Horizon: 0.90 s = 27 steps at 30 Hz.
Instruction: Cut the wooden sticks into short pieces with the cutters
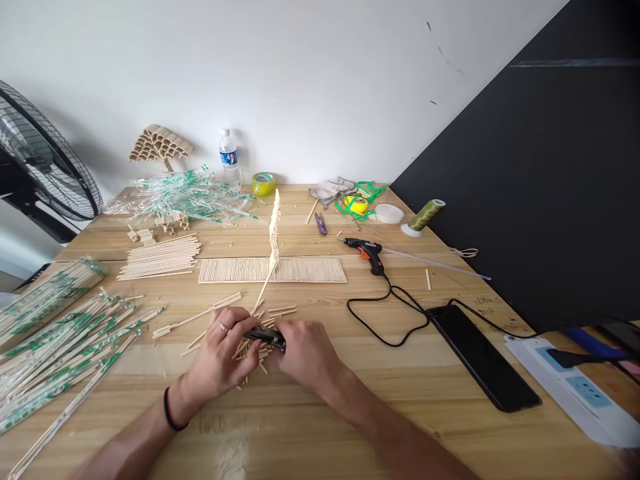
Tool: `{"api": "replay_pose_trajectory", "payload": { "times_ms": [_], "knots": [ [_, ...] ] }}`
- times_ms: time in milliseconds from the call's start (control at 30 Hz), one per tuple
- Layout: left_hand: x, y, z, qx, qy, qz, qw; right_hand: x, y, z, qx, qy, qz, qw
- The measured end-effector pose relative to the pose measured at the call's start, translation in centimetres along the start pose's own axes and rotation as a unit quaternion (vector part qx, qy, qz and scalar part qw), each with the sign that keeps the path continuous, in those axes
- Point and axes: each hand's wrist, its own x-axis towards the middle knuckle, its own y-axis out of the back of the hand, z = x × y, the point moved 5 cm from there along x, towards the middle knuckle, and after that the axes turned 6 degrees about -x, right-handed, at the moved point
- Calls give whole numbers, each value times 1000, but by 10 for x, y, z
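Left hand [223, 347] fingers seem to pinch thin stick [264, 289] and black tool [266, 337] above short sticks [283, 313], near middle of bench [280, 433]; right hand [307, 350] fingers curl on tool's right end; step looks like setting stick to tool; next move calls for steady stick

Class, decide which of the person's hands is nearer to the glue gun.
Right. The right hand is on the near side of the glue gun, to its left; the left hand lies farther left.
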Motion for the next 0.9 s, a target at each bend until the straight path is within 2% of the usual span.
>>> {"api": "replay_pose_trajectory", "payload": {
  "times_ms": [167,267,367,467,567,633,800,900],
  "knots": [
    [-3,7,-15,-112,129,-9,985,3,1,7,-21,-5,-3,1000],
    [-4,16,-28,-158,198,42,967,4,3,10,-14,3,1,1000],
    [-4,20,-39,-159,243,85,953,4,3,13,11,14,23,1000],
    [-1,17,-41,-173,231,66,955,3,4,19,100,43,88,990],
    [2,9,-33,-213,192,1,958,0,10,24,194,104,196,956],
    [1,3,-27,-233,172,-45,956,-2,13,26,221,144,245,933],
    [-2,-3,-19,-232,146,-104,956,-2,14,25,235,172,250,923],
    [0,2,-19,-239,150,-110,953,-2,16,24,263,166,256,915]
  ]
}}
